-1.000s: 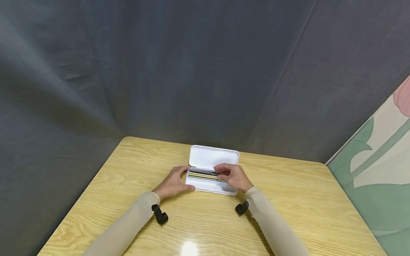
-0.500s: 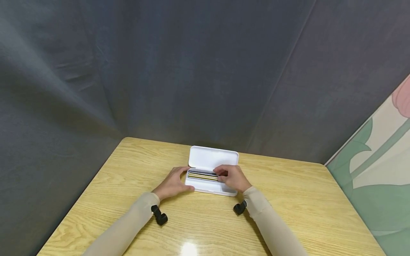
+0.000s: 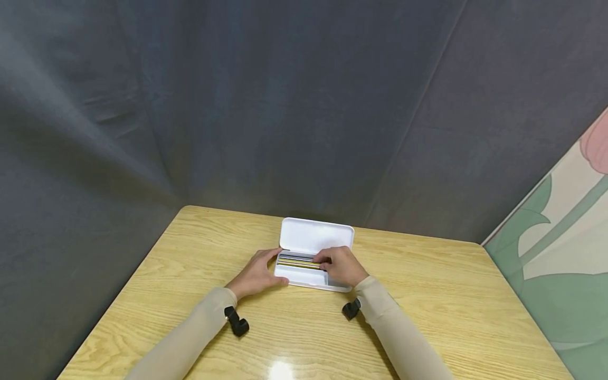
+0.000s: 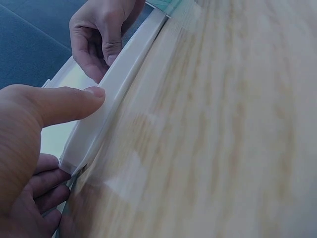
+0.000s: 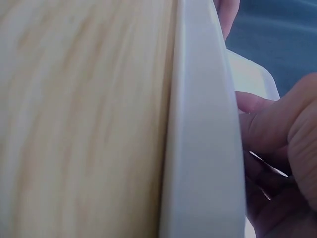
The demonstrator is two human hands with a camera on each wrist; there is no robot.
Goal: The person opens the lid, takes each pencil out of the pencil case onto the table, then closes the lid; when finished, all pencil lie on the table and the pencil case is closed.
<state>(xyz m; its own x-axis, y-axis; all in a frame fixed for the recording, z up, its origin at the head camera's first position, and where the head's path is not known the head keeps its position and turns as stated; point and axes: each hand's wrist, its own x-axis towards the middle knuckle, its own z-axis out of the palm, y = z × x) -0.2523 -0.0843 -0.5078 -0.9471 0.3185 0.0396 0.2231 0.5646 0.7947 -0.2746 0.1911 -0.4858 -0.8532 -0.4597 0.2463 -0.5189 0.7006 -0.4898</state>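
Observation:
A white pencil case (image 3: 299,275) lies on the table, its lid (image 3: 317,235) raised at the back. Inside, several pencils (image 3: 298,262), yellow, dark and silvery, lie lengthwise in the rear part. My left hand (image 3: 256,272) holds the case's left end, thumb at the front corner and fingers toward the back; the left wrist view shows the thumb against the outer wall (image 4: 116,82). Over the right part of the pencils is my right hand (image 3: 343,265), thumb and fingertips pinching them. Its fingers cover their right ends. From the right wrist, the case wall (image 5: 203,129) hides the fingertips.
The wood-grain table (image 3: 304,332) extends around the case. A dark grey curtain (image 3: 285,105) hangs behind and to the left. A floral panel (image 3: 560,253) stands at the right. Black wrist cameras (image 3: 236,321) sit below both sleeves.
My right hand has moved slightly left along the pencils, and more of the case's right end shows. The left hand has stayed at the left end.

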